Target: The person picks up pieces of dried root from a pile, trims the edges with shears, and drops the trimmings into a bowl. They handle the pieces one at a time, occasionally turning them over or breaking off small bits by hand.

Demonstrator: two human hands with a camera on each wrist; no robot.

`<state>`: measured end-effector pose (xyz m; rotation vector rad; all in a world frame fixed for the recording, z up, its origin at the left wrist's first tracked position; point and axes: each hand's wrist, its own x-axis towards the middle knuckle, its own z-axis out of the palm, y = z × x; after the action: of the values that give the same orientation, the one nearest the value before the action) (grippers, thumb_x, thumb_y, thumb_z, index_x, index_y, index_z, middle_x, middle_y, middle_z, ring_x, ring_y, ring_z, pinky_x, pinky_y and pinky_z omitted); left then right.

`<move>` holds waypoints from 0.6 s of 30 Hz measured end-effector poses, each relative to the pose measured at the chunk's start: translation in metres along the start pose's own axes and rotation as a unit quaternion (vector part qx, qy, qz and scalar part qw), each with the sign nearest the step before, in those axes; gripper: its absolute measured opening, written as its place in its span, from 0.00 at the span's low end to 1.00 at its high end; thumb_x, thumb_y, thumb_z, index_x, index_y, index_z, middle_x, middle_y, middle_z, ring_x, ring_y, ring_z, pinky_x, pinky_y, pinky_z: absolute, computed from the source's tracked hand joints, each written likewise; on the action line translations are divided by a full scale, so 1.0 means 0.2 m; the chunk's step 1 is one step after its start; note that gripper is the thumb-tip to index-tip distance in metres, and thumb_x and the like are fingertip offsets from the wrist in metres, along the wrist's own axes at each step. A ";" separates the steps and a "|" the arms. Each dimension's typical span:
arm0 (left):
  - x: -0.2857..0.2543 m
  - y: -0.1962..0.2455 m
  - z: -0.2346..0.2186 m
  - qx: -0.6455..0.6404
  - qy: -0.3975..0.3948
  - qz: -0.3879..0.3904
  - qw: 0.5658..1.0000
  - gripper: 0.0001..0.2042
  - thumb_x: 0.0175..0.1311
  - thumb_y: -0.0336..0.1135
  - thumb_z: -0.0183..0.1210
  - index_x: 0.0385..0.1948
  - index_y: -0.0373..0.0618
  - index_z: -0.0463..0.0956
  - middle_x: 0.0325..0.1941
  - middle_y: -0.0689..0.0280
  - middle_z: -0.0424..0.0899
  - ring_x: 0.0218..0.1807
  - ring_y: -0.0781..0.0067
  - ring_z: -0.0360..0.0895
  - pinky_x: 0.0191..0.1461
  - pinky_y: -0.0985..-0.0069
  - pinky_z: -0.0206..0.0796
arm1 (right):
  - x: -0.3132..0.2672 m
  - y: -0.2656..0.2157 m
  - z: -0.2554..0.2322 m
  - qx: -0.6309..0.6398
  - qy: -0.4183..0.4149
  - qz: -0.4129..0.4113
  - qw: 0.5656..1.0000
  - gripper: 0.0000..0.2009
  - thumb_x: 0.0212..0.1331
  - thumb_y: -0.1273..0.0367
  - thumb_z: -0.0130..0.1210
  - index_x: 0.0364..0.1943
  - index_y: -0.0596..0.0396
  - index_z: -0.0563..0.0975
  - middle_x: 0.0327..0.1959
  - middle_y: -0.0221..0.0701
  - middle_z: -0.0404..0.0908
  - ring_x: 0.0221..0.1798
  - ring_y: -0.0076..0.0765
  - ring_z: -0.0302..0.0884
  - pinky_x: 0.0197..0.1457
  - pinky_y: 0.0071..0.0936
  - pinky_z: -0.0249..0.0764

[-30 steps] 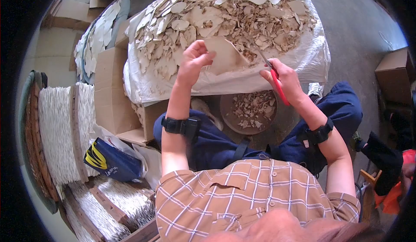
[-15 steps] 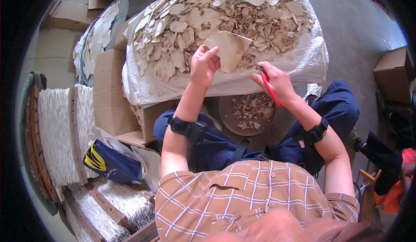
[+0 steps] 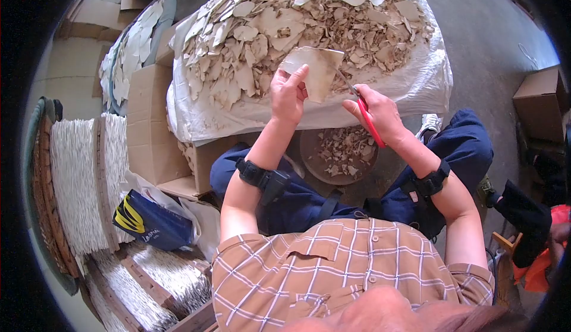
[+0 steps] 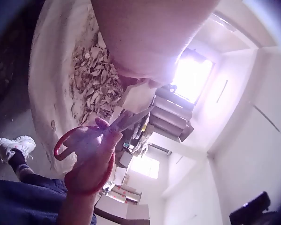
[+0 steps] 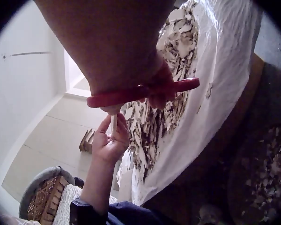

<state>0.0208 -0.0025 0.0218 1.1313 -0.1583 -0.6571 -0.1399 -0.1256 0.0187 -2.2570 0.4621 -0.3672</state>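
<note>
In the head view my left hand [image 3: 288, 98] pinches a thin, flat, off-white piece [image 3: 318, 73] with a browned right edge, thumb on top. It is held up over the near side of the heap. My right hand [image 3: 382, 113] grips red-handled scissors [image 3: 369, 124], their blades pointing at the browned edge of the piece. In the left wrist view the scissor blades [image 4: 133, 120] stand close to the piece [image 4: 138, 97]. The right wrist view shows the piece [image 5: 114, 124] edge-on between my left thumb and fingers.
A heap of similar flakes [image 3: 238, 64] covers a table draped in white sheeting [image 3: 416, 94]. Below it a round basin [image 3: 306, 168] holds scraps. To the left are a cardboard box [image 3: 148, 130], stacked thin sheets [image 3: 74, 183] and a blue bag [image 3: 157, 222]. Another person's leg [image 3: 523, 219] is at right.
The left hand has raised the piece from the heap, tilted it, and shifted right towards the scissors. My right hand has come slightly left and down, still holding the scissors.
</note>
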 end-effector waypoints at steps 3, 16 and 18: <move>-0.02 0.03 0.02 0.000 -0.003 0.000 1.000 0.13 0.52 0.27 0.58 0.38 0.45 0.68 0.29 0.71 0.74 0.22 0.84 0.70 0.21 0.85 0.63 | 0.00 0.01 0.01 -0.012 0.018 -0.023 1.000 0.22 0.52 0.52 0.53 0.41 0.56 0.70 0.25 0.41 0.74 0.31 0.49 0.75 0.32 0.37 0.69; -0.03 -0.02 0.03 0.011 -0.004 0.036 0.999 0.10 0.53 0.27 0.58 0.38 0.41 0.73 0.36 0.67 0.78 0.36 0.76 0.77 0.40 0.76 0.70 | -0.02 0.01 0.03 -0.022 -0.040 0.022 0.999 0.20 0.51 0.50 0.52 0.33 0.53 0.70 0.21 0.42 0.75 0.29 0.53 0.75 0.30 0.43 0.69; -0.01 -0.06 0.01 0.001 -0.003 0.038 0.999 0.10 0.53 0.27 0.58 0.38 0.41 0.73 0.36 0.67 0.78 0.36 0.76 0.77 0.39 0.77 0.70 | -0.02 0.02 0.04 -0.022 -0.038 0.017 0.999 0.20 0.51 0.50 0.52 0.33 0.53 0.69 0.20 0.42 0.75 0.29 0.53 0.75 0.30 0.44 0.69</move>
<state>0.0146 -0.0063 0.0132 1.1206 -0.2058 -0.5929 -0.1415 -0.1212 0.0092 -2.2935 0.4734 -0.2556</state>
